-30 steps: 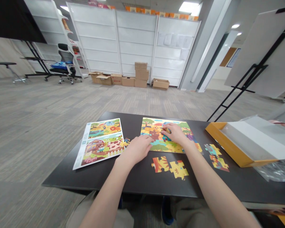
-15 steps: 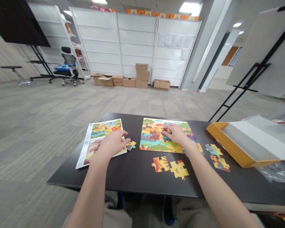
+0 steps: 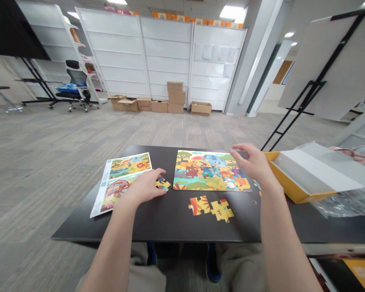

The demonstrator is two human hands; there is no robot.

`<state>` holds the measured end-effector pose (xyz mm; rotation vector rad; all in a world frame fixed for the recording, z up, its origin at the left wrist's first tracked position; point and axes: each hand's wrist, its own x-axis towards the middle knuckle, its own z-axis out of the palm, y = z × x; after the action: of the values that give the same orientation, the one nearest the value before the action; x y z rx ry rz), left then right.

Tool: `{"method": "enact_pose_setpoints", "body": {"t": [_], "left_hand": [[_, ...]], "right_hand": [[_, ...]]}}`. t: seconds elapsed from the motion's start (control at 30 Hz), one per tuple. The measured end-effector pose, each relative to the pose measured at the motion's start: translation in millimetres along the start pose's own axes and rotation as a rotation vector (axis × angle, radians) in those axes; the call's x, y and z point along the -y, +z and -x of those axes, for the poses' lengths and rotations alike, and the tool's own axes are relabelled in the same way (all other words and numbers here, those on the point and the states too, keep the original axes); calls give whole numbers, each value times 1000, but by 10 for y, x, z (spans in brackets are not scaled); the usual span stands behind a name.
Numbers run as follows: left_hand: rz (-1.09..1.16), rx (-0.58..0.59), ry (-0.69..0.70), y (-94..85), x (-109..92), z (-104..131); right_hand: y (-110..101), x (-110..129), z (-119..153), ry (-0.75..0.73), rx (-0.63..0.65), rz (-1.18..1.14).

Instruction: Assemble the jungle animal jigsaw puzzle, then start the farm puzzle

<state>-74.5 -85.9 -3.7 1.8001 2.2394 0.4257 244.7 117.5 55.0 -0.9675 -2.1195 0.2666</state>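
A colourful animal jigsaw puzzle (image 3: 197,172) lies in its tray on the dark table, with many pieces fitted together. My right hand (image 3: 253,164) hovers at the puzzle's right edge, thumb and fingers apart, nothing visible in them. My left hand (image 3: 144,187) rests low over the printed picture sheet (image 3: 105,190), its thumb and forefinger spread around a loose puzzle piece (image 3: 163,184). Whether it touches that piece I cannot tell. Nearer me lie a red-and-yellow piece (image 3: 200,205) and a yellow piece (image 3: 222,210). More loose pieces on the right are mostly behind my right forearm.
An orange-and-white box (image 3: 301,192) stands on the table's right side, with clear plastic wrapping (image 3: 346,202) beside it. A board on a black easel (image 3: 310,93) rises behind. Cardboard boxes (image 3: 175,97) line the shelves across the floor.
My right hand has left the middle of the puzzle and moved right, now empty. My left hand has shifted slightly toward the loose piece. The whole view has turned a little right.
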Motion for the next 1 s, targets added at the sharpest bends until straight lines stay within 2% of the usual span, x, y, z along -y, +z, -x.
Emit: {"method": "enact_pose_setpoints", "body": {"t": [0.13,0.27,0.33,0.43,0.57,0.7,0.8,1.0], "left_hand": [[26,-50,52,-17,-31,6],[70,-84,72,-58,-78,16],[93,-86,83,-74,-110,15],[135,-89,126,-74,-174,12],[193,-28,183,-40,-278,27],[196,30,215,-11,-358,55],[188,49,219,-14,-391,75],[179,136,182,-3,-388,119]], "right_hand": [[-346,-95,123,229,-9,88],[-482,-427,355,485,-117,247],[-483,-655,467,561,-62,313],[-420,-991,590,635,114,357],[-292,-1306,671,685,232,432],[-213,-1449,701,691,331,504],[-202,-1511,707,647,312,499],[-211,-1566,725,500,180,363]]}}
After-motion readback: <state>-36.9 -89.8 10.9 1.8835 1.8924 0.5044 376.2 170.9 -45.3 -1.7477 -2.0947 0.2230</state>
